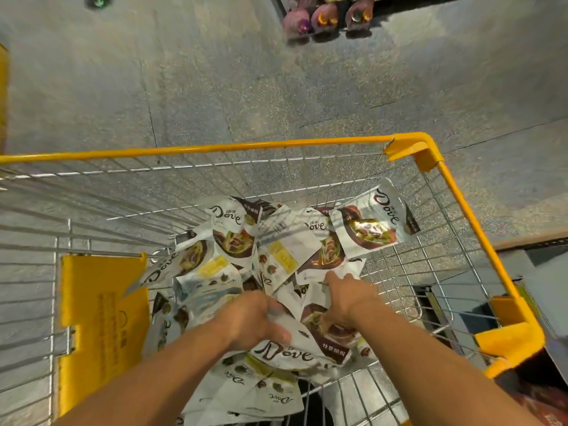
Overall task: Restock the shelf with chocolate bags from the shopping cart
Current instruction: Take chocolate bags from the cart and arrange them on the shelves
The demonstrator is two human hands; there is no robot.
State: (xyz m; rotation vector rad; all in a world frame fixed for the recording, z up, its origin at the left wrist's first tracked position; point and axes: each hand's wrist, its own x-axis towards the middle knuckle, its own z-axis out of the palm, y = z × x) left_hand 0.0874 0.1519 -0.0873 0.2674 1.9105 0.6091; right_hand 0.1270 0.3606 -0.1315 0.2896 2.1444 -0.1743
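Observation:
A wire shopping cart with a yellow rim fills the lower view. Inside lies a loose pile of white-and-brown Dove chocolate bags, several overlapping. Both my hands are down in the pile. My left hand is closed on the upper edge of the nearest chocolate bag, thumb across its front. My right hand grips the same bag's right side with the index finger stretched out over the bags beyond. One bag leans against the cart's right wall. No shelf for these bags is in view.
A yellow folded child-seat flap sits at the cart's left. Grey speckled floor lies beyond the cart. At the top, pink wrapped goods sit on a low display. Dark boxes stand at the right, outside the cart.

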